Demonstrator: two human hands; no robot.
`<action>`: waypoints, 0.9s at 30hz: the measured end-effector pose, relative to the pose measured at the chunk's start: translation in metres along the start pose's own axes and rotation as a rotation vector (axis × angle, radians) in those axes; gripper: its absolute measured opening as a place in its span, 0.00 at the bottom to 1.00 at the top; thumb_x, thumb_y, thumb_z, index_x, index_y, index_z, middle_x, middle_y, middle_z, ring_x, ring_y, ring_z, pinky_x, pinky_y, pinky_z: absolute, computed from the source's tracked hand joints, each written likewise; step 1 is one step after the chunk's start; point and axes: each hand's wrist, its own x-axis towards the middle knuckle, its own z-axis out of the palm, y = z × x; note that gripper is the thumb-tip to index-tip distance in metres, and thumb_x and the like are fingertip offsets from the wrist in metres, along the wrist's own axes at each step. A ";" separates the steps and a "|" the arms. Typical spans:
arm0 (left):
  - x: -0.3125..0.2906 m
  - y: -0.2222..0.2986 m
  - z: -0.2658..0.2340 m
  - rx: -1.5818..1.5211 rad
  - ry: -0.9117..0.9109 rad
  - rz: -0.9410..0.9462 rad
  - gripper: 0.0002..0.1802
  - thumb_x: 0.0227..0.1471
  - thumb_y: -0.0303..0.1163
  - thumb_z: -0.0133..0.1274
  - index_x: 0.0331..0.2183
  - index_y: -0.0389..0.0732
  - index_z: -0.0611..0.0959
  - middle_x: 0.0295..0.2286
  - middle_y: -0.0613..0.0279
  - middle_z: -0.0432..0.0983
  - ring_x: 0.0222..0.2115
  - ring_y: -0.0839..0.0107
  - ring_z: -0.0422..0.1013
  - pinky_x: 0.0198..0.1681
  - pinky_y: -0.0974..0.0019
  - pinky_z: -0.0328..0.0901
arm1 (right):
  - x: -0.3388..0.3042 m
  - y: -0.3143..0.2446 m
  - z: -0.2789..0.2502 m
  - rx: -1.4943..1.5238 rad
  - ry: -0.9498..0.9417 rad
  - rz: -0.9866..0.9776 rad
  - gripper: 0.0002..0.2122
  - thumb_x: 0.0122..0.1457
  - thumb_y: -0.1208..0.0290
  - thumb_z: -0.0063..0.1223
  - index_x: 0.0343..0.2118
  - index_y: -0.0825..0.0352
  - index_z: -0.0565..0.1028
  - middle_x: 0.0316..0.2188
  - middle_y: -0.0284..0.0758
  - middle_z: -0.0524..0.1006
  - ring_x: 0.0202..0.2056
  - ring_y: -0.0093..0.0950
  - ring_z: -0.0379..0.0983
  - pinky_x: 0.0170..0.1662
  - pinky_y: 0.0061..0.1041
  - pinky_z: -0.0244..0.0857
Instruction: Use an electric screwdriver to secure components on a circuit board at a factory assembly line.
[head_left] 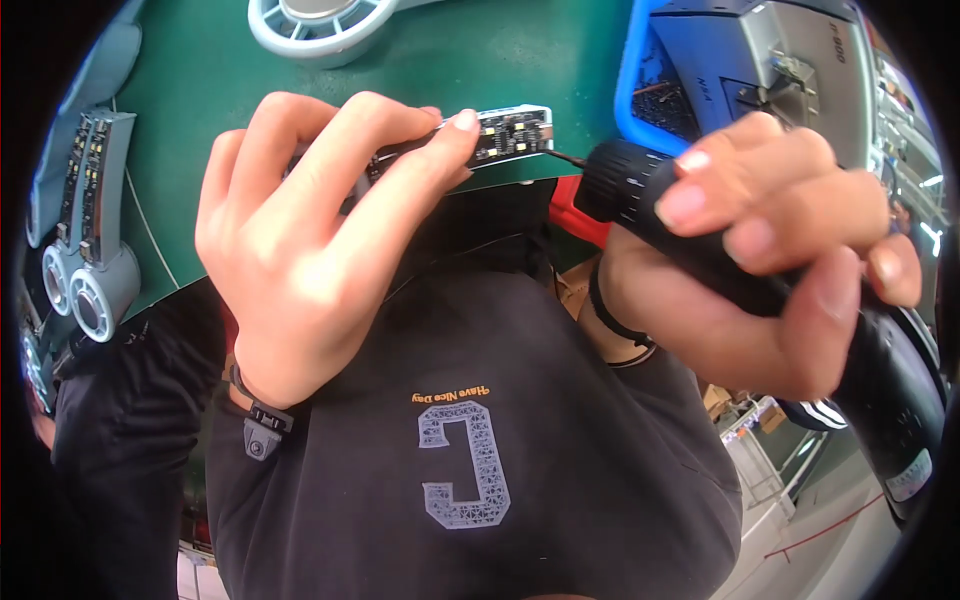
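Note:
My left hand (pixel 300 240) pinches a narrow light-blue plastic housing with a black circuit board (pixel 510 137) in it, over the front edge of the green work surface (pixel 510 60). Much of the housing is hidden behind my fingers. In my right hand (pixel 790 215) is a black electric screwdriver (pixel 635 185), fingers wrapped round its body. It is tilted, and its thin bit (pixel 570 158) points left at the right end of the board. Whether the tip touches a screw there is too small to tell.
At the left edge, several light-blue housings (pixel 110 210) with boards and round ends lie side by side. A light-blue spoked ring part (pixel 325 40) sits at the top. A blue tray (pixel 628 100) beside a grey machine (pixel 735 60) stands at right. Something red (pixel 578 215) shows below the edge.

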 end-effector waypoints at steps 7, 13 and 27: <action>0.016 0.015 0.006 0.017 -0.044 -0.039 0.20 0.39 0.27 0.71 0.40 0.47 0.91 0.34 0.72 0.83 0.31 0.69 0.72 0.34 0.66 0.62 | -0.003 -0.044 -0.043 -0.163 0.381 -0.014 0.10 0.60 0.61 0.44 0.32 0.64 0.71 0.18 0.31 0.67 0.14 0.27 0.64 0.22 0.26 0.62; 0.000 0.002 0.017 0.038 -0.041 0.009 0.21 0.40 0.28 0.71 0.41 0.47 0.91 0.36 0.72 0.83 0.31 0.69 0.72 0.34 0.66 0.63 | 0.045 -0.009 -0.082 -0.353 0.379 -0.246 0.13 0.58 0.59 0.43 0.25 0.63 0.69 0.18 0.31 0.66 0.16 0.29 0.66 0.24 0.27 0.63; -0.030 -0.023 0.021 -0.161 0.107 -0.095 0.26 0.36 0.18 0.73 0.43 0.38 0.88 0.41 0.52 0.82 0.41 0.57 0.77 0.42 0.59 0.73 | 0.030 -0.012 -0.025 -0.018 0.264 0.094 0.08 0.57 0.65 0.50 0.26 0.61 0.67 0.21 0.27 0.66 0.19 0.21 0.62 0.33 0.26 0.62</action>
